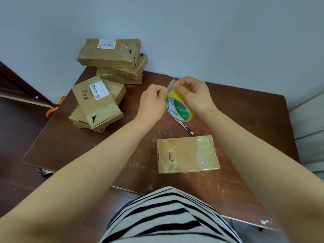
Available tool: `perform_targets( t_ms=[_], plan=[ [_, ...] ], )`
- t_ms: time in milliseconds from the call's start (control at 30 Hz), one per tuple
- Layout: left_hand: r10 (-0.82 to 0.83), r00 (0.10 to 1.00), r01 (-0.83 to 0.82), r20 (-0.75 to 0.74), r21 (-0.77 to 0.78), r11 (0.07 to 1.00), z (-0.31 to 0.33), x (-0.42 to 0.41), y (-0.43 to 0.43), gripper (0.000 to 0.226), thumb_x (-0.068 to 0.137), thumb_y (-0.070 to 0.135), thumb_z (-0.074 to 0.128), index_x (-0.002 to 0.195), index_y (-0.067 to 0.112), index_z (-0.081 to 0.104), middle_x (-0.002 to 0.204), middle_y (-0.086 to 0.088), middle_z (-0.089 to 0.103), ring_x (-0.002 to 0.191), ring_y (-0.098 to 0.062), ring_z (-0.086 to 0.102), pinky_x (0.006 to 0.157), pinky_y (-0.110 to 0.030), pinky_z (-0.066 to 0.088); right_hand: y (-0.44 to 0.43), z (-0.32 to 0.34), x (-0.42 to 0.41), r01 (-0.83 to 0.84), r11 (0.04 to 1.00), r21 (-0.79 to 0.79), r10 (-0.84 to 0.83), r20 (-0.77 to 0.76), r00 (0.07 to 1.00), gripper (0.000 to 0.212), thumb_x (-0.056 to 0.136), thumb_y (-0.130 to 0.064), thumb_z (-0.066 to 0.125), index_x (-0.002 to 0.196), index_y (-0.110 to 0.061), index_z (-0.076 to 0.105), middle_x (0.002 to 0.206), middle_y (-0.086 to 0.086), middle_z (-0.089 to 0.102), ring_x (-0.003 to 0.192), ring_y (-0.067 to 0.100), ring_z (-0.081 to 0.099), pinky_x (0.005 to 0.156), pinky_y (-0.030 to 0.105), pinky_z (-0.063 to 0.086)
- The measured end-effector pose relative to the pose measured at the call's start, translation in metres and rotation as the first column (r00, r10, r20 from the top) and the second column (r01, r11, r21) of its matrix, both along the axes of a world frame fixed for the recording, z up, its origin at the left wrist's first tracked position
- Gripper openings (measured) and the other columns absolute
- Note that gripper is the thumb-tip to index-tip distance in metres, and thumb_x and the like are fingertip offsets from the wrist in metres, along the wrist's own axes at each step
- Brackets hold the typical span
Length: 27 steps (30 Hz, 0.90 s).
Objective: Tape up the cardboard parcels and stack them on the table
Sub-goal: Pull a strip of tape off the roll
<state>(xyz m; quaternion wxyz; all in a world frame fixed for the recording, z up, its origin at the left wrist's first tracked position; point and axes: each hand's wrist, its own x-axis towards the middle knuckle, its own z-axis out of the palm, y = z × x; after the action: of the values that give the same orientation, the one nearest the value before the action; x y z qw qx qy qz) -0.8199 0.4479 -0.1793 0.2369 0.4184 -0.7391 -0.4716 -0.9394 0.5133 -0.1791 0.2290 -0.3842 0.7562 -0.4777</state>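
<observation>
A yellowish roll of clear tape (pixel 180 109) with a green and white core is held up above the brown table (pixel 254 120). My right hand (pixel 194 95) grips the roll from the top. My left hand (pixel 152 102) pinches the loose tape end (pixel 171 85) at the roll's upper left. A flat cardboard parcel (pixel 187 154) with patches of old tape lies on the table below both hands. A stack of three parcels (pixel 114 60) stands at the back left corner. A looser pile of parcels (pixel 98 102) lies in front of that stack.
A utility knife (pixel 186 128) lies on the table between the roll and the flat parcel. Orange-handled scissors (pixel 54 106) stick out past the table's left edge. A grey wall rises right behind the table. Pale furniture (pixel 308 123) stands at the right.
</observation>
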Motion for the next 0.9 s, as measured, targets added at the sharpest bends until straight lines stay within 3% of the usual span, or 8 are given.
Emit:
perform_targets(
  t_ms=[100,233,300,400,567,667,767,900],
  plan=[
    [-0.002,0.999,0.005,-0.032,0.104,0.995,0.004,-0.001,-0.001,0.018,0.099,0.016,0.045,0.093,0.012,0.061,0.073,0.001,0.054,0.061,-0.007,0.046,0.055,-0.02,0.038,0.002,0.0,-0.003,-0.002,1.0,0.003,0.002,0.002,1.0,0.009,0.089,-0.031,0.06,0.082,-0.031,0.065,0.088,-0.008,0.068,0.092,0.019,0.064,0.086,0.048,0.052],
    [0.026,0.988,0.043,-0.155,0.427,0.903,0.014,0.001,-0.007,0.025,0.093,0.001,0.048,0.073,0.008,0.061,0.062,-0.004,0.047,0.053,-0.01,0.039,0.043,-0.016,0.028,0.006,0.0,-0.006,-0.046,0.998,-0.036,0.048,0.04,0.998,0.007,0.091,-0.024,0.061,0.086,-0.024,0.066,0.088,-0.006,0.067,0.088,0.017,0.064,0.086,0.042,0.053],
    [0.025,0.986,0.059,-0.164,0.489,0.87,0.018,0.001,-0.01,0.023,0.09,-0.004,0.049,0.07,0.003,0.057,0.063,-0.006,0.046,0.053,-0.011,0.037,0.043,-0.019,0.024,0.007,-0.002,-0.007,-0.069,0.997,-0.041,0.071,0.042,0.997,0.007,0.091,-0.02,0.061,0.086,-0.024,0.064,0.087,-0.007,0.065,0.085,0.012,0.061,0.083,0.036,0.052],
    [0.042,0.99,0.035,-0.136,0.521,0.853,0.018,0.001,-0.013,0.018,0.087,0.004,0.051,0.069,0.004,0.054,0.065,-0.005,0.046,0.055,-0.012,0.038,0.043,-0.02,0.026,0.007,-0.003,-0.005,-0.086,0.996,-0.019,0.086,0.032,0.996,0.008,0.091,-0.023,0.061,0.085,-0.03,0.063,0.088,-0.012,0.064,0.088,0.011,0.061,0.084,0.035,0.052],
    [-0.042,0.996,0.07,-0.078,0.41,0.909,0.016,0.003,-0.013,0.029,0.084,0.033,0.068,0.069,0.011,0.058,0.055,0.007,0.049,0.05,-0.004,0.043,0.045,-0.016,0.032,0.007,0.001,-0.001,-0.086,0.996,0.017,0.085,0.039,0.996,0.016,0.091,-0.025,0.055,0.081,-0.034,0.063,0.09,-0.01,0.068,0.093,0.018,0.064,0.088,0.047,0.051],
    [0.02,0.993,0.009,-0.114,0.254,0.967,0.009,0.002,-0.011,0.019,0.081,0.024,0.074,0.069,0.015,0.063,0.045,0.017,0.052,0.043,0.004,0.045,0.048,-0.013,0.036,0.007,0.006,0.002,-0.072,0.997,0.026,0.07,0.071,0.995,0.028,0.083,-0.021,0.047,0.075,-0.039,0.066,0.093,-0.01,0.068,0.093,0.019,0.063,0.088,0.049,0.051],
    [0.091,0.974,-0.07,-0.208,0.108,0.992,0.005,0.002,-0.012,0.013,0.077,0.018,0.078,0.075,0.019,0.066,0.06,0.013,0.06,0.051,0.004,0.051,0.055,-0.015,0.041,0.006,0.009,0.004,-0.057,0.998,0.029,0.054,0.08,0.995,0.029,0.079,-0.02,0.045,0.075,-0.04,0.065,0.095,-0.009,0.067,0.093,0.019,0.063,0.087,0.048,0.052],
    [0.082,0.971,-0.049,-0.224,0.147,0.988,0.009,0.002,-0.012,0.032,0.078,0.013,0.077,0.105,0.018,0.063,0.074,0.005,0.066,0.052,0.006,0.056,0.051,-0.011,0.042,0.006,0.01,0.003,-0.049,0.998,0.032,0.046,0.085,0.995,0.028,0.081,-0.018,0.047,0.076,-0.039,0.065,0.096,-0.007,0.068,0.093,0.02,0.063,0.087,0.049,0.052]
  ],
)
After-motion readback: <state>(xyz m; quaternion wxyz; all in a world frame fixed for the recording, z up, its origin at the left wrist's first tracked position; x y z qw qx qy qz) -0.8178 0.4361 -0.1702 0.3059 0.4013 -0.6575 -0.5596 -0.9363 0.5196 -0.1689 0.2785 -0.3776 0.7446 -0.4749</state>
